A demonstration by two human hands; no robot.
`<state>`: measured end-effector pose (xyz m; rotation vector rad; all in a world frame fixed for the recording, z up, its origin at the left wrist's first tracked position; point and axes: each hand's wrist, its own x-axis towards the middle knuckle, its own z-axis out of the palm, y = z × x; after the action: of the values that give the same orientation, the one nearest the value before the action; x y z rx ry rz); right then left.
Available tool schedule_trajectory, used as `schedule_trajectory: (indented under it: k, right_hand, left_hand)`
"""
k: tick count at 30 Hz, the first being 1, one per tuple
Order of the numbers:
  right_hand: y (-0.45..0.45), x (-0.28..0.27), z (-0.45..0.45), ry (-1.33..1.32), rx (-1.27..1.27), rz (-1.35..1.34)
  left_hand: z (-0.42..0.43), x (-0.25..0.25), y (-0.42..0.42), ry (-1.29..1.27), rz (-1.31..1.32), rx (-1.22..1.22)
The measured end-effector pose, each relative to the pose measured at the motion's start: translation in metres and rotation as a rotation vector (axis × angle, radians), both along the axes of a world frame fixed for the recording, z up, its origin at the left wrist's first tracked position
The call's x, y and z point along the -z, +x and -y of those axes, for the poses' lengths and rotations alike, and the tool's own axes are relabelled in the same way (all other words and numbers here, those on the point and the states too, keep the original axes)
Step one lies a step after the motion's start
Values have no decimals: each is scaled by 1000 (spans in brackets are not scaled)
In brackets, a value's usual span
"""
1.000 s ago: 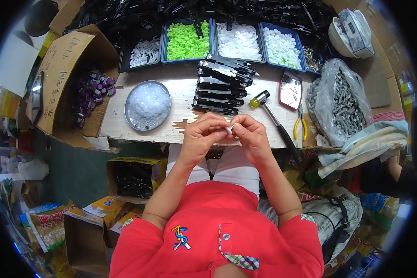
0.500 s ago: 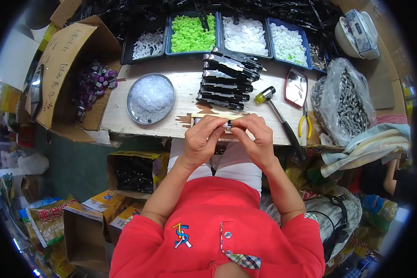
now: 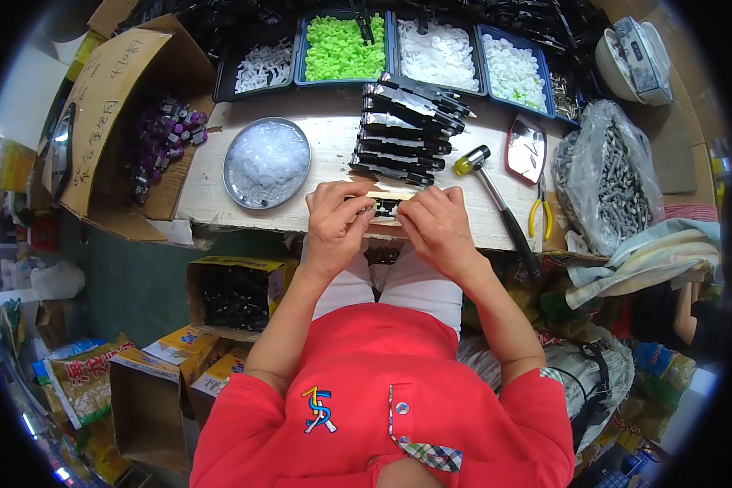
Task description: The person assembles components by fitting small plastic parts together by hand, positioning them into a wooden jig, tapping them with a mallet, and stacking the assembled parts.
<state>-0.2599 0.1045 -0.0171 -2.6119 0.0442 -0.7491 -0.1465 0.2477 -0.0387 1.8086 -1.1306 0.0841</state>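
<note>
At the table's front edge, both my hands hold a small black plastic part with white and green bits in it. My left hand grips its left end, fingers closed. Around the right end are the closed fingers of my right hand. A pale wooden strip lies just behind the part. Beyond my fingertips, several similar long black assemblies lie stacked in a row. To their right rests a hammer with a yellow-and-black head. My fingers hide much of the held part.
Bins of green pieces, white pieces and pale caps line the back. A round dish of clear pieces stands left, beside a carton with purple parts. Yellow-handled pliers and a bag of grey parts are right.
My hands have moved slightly apart and up toward the table, and the black part with its white and green bits now shows between them. The view has shifted a little.
</note>
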Motion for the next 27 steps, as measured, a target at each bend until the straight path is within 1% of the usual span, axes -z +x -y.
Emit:
schedule_trajectory:
  k: [5, 9, 17, 24, 26, 27]
  right_hand:
    - [10, 7, 3, -133, -34, -110]
    - [14, 10, 6, -173, -38, -141]
    - [21, 4, 9, -280, -136, -216]
    - [23, -1, 6, -262, -123, -242]
    - [20, 1, 11, -166, -124, -236]
    - [17, 0, 15, -167, -128, -230]
  left_hand:
    - [6, 8, -3, 35, 5, -14]
    - [11, 16, -4, 38, 3, 3]
    - [11, 16, -3, 45, -22, 30]
    - [11, 18, -2, 62, -33, 54]
    - [12, 13, -3, 81, -53, 45]
    - [13, 11, -4, 101, -79, 32]
